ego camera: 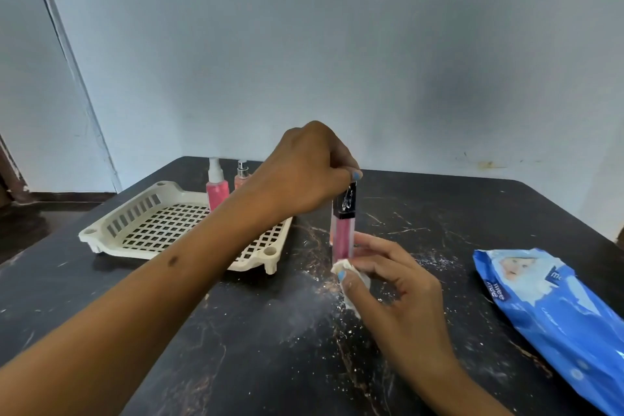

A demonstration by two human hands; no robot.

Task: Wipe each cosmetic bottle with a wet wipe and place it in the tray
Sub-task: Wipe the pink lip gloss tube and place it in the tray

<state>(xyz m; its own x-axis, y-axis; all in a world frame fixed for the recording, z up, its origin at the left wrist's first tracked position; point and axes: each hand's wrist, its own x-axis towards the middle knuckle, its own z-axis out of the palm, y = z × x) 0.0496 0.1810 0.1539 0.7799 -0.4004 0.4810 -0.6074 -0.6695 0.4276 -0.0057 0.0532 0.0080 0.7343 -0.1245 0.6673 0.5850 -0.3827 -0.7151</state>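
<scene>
Left hand [304,169] pinches the black cap of the pink lip gloss tube [343,233], upright at desk [236,348] centre. Right hand [391,280] pinches a wet wipe [354,280] against the tube's base. Tray [135,213] at ten o'clock, two pink spray bottles [216,186] just beyond; blue wipes pack [553,307] at three.

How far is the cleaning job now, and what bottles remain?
Nothing looks done: the tray holds no bottle. In hand: the left hand holds the pink tube upright by its cap while the right hand rubs its base with the wipe. Left: two pump bottles behind the tray.
</scene>
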